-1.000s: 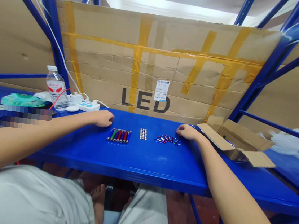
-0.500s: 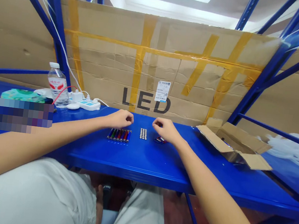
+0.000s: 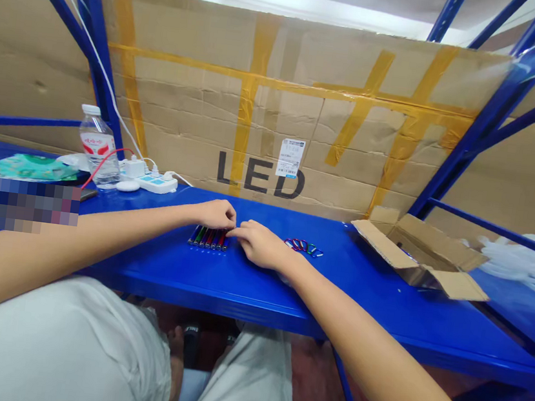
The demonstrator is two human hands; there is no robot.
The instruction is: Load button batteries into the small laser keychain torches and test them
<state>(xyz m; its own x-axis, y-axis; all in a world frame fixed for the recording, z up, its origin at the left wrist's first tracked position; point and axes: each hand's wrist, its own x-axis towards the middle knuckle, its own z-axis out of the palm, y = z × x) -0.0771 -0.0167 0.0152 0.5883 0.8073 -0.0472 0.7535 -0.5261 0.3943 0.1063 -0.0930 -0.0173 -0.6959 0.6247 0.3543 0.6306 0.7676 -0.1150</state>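
Blue tabletop (image 3: 151, 271), cardboard panel (image 3: 185, 112) behind. We find coloured tubes (image 3: 208, 239) lying side by side just before the left hand (image 3: 218, 214), the right hand (image 3: 262, 245) at the row's right end. Both hands' fingers are bent nearly together; what they hold — if anything — we cannot tell. We judge the tubes light, stiff, slippery: pinch mid-length.

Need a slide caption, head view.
Left hand and right hand close together at a row of coloured tubes on a blue table, clips to the right.

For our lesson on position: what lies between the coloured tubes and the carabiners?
The right hand is between the tubes and carabiners, in the head view.
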